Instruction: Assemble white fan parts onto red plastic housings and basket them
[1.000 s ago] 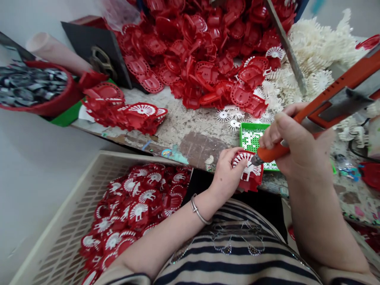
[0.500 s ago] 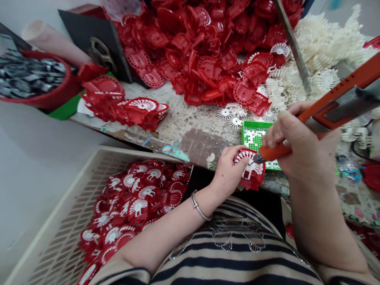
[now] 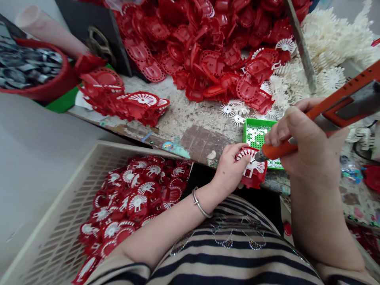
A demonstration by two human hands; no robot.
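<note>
My left hand (image 3: 229, 168) grips a red plastic piece with a white fan-shaped insert (image 3: 252, 171) at the near edge of the worn bench (image 3: 196, 126). My right hand (image 3: 299, 138) is closed round an orange powered screwdriver (image 3: 314, 122), and its metal tip touches the white insert. Just behind the piece lies a small green tray of tiny white parts (image 3: 255, 134). A silver bangle circles my left wrist.
A big heap of red plastic shells (image 3: 208, 43) fills the back of the bench, with white fan-shaped parts (image 3: 323, 47) at the right. A short stack of red pieces (image 3: 127, 103) lies left. A cream crate (image 3: 53, 233) holds several finished pieces. A red bowl of metal parts (image 3: 29, 75) stands far left.
Both hands keep their grips, and the screwdriver tip stays on the piece. The view has drifted slightly, so the bench things sit a little lower and to the right.
</note>
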